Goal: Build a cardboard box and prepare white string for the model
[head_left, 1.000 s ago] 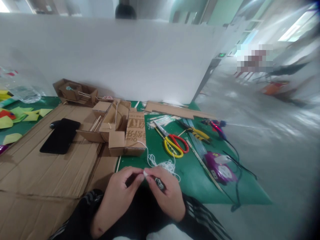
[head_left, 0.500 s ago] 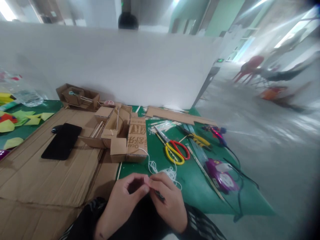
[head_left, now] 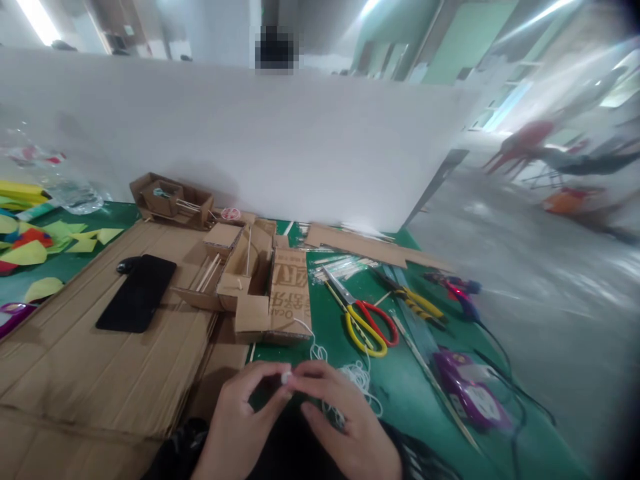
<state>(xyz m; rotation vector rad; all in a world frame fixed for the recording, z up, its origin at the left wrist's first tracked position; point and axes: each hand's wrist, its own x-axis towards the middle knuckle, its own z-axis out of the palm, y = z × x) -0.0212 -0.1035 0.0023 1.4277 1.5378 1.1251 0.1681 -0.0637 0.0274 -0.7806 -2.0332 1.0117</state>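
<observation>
My left hand [head_left: 245, 417] is closed, pinching a small white piece [head_left: 287, 377] between thumb and forefinger; its exact kind is too small to make out. At that piece are the fingertips of my right hand [head_left: 345, 413], whose thumb is spread away from the forefinger. A loose tangle of white string [head_left: 361, 380] lies just behind and beside the right hand, one end running up onto a cardboard construction [head_left: 290, 293] with open compartments. Scissors [head_left: 367, 327] with one yellow and one red handle rest beyond the string.
Pliers [head_left: 417, 303], a glue gun [head_left: 463, 300] with its cord and a purple power strip [head_left: 470, 390] are on the right of the green table [head_left: 400, 393]. At left lie a black phone-like slab [head_left: 137, 293] and cardboard sheets [head_left: 100, 373]. A white partition [head_left: 250, 140] stands behind.
The view has shifted, so the table's things appear farther right and lower. The white piece now shows between my fingertips, and my right thumb has moved away from the forefinger.
</observation>
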